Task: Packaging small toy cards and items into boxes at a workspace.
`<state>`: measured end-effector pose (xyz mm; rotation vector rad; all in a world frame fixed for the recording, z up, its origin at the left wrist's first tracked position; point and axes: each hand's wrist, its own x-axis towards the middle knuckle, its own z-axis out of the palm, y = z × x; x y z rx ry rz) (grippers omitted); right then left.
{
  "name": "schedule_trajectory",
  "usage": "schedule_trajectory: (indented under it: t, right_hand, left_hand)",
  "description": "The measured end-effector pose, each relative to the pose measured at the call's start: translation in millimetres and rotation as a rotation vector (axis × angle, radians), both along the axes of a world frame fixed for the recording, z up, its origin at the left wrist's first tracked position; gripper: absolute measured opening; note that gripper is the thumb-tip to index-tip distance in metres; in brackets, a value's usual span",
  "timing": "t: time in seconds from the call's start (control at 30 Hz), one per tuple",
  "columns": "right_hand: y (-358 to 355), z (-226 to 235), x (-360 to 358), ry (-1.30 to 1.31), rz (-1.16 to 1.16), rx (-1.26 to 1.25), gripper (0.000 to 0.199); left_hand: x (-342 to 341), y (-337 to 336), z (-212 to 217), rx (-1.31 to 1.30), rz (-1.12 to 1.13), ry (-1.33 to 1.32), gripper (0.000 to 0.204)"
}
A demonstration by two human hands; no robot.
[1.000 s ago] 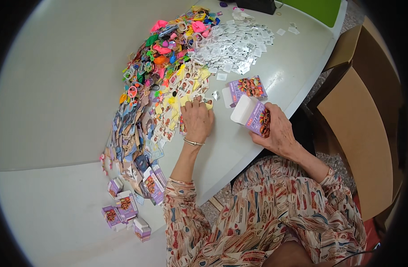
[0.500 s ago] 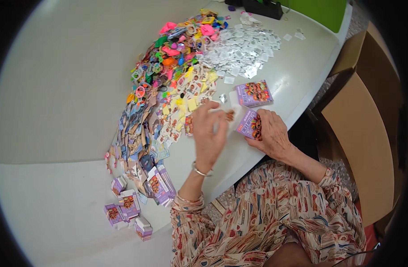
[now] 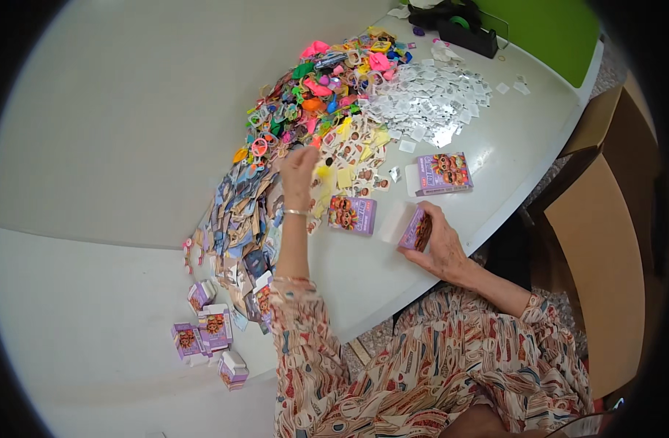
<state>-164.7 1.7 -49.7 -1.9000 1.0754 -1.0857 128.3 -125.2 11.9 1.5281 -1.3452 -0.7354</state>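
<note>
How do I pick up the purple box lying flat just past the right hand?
Try pinching the purple box by its right end, coming from the right, thumb on one long edge and fingers on the other. Its pale flap sticks out on the left and might bend if you grabbed it. Bare table on the right leaves finger room.

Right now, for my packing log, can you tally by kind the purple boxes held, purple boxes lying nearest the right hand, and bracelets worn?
Held purple box in the right hand: 1
Purple boxes lying nearby: 2
Bracelet worn: 1
Total: 4
</note>
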Motion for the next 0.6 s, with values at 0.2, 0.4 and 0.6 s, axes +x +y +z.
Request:
schedule_trajectory:
  t: [0.2, 0.4, 0.6]
  right_hand:
    - [-0.6, 0.3, 4.2, 0.034, 0.051, -0.029, 0.085]
    - [-2.8, -4.3, 0.6, 0.077, 0.052, 0.004, 0.085]
    - [-2.1, -3.6, 3.3, 0.065, 0.054, -0.025, 0.086]
  left_hand:
    - [86.7, -47.0, -48.3, -0.179, 0.241, -0.886, 0.014]
    - [65.3, -67.4, -65.7, -0.058, 0.208, -1.340, 0.021]
    - [83.4, -67.7, -56.0, -0.202, 0.210, -1.227, 0.007]
